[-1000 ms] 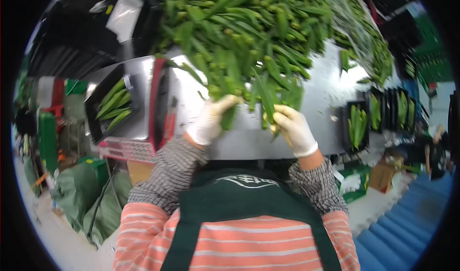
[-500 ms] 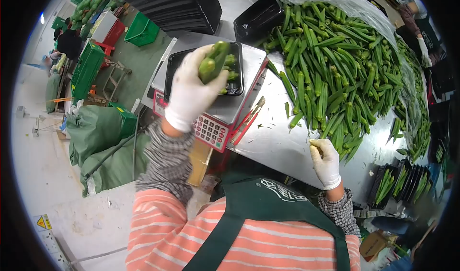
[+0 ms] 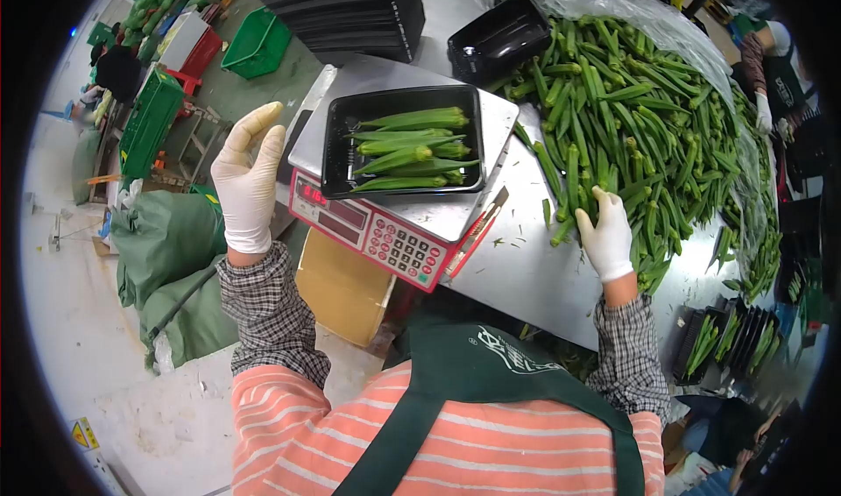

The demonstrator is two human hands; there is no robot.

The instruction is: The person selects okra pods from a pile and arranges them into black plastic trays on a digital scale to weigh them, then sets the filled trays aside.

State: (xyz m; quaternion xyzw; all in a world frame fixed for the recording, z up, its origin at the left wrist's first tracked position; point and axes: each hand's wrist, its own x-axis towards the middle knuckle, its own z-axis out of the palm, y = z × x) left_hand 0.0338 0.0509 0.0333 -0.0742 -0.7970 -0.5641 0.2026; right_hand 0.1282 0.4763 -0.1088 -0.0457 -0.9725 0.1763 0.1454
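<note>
Your left hand (image 3: 245,185) has moved off the scale (image 3: 403,247), whose okra (image 3: 406,159) lies lengthwise along it, tips left. Both it and your right hand (image 3: 606,237) have fingers parted; table (image 3: 517,281) right of scale, sacks (image 3: 162,242) left.

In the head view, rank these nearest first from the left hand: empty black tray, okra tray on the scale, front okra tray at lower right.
1. Okra tray on the scale, just right
2. Empty black tray, upper right
3. Front okra tray, lower right
</note>
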